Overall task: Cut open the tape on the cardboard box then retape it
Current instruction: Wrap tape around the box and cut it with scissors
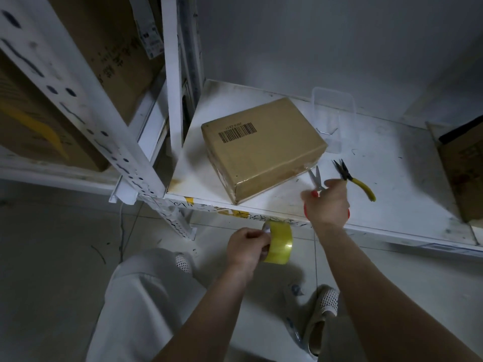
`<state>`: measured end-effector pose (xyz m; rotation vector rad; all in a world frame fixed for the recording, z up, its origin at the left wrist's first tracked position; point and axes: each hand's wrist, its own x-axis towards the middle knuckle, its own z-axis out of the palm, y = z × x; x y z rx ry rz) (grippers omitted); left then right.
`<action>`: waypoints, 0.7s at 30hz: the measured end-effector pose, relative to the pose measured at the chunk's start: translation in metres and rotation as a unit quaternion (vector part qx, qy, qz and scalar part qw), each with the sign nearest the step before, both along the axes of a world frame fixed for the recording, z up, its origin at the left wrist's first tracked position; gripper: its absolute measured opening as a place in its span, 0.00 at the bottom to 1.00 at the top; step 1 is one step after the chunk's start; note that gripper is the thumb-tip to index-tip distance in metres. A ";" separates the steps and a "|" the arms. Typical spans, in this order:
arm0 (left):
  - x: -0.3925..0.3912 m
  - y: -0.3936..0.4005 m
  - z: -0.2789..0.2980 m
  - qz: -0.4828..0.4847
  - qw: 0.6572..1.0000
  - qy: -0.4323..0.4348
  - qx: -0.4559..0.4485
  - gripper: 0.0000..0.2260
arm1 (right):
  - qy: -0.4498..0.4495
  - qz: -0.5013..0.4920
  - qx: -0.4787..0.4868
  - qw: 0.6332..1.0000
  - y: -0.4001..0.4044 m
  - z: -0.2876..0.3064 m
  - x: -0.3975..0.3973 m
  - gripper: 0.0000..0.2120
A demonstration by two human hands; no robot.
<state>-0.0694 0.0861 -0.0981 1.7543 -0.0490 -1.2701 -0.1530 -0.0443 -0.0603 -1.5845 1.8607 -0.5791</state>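
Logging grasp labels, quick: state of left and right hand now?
Left hand: closed, gripping the yellow tape roll below the shelf edge.
Right hand: closed on red-handled scissors, blades pointing toward the cardboard box.

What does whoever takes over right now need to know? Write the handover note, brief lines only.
Left hand: grips the yellow tape roll below the shelf edge, fingers pinching at the roll's rim.
Right hand: holds the red-handled scissors, blades pointing toward the box's near right corner.
Cardboard box: on the white shelf, barcode side up, flaps closed, clear tape visible on its near side.
Yellow-handled pliers: lying on the shelf right of the scissors, unused.
Done: tools picked up.
Left: whether the tape is cut cannot be told from here; check, cut if needed, then retape.
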 end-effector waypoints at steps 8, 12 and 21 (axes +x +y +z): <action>0.036 -0.008 0.036 0.047 0.965 -0.250 -0.056 0.18 | -0.059 0.108 0.092 0.988 -0.048 0.023 0.010 0.23; 0.038 -0.011 0.053 0.043 0.959 -0.269 -0.074 0.24 | -0.102 0.136 0.039 0.985 -0.036 0.045 0.012 0.11; 0.067 0.001 0.086 0.127 0.954 -0.187 -0.195 0.29 | -0.316 0.037 0.029 0.948 -0.014 0.105 0.012 0.11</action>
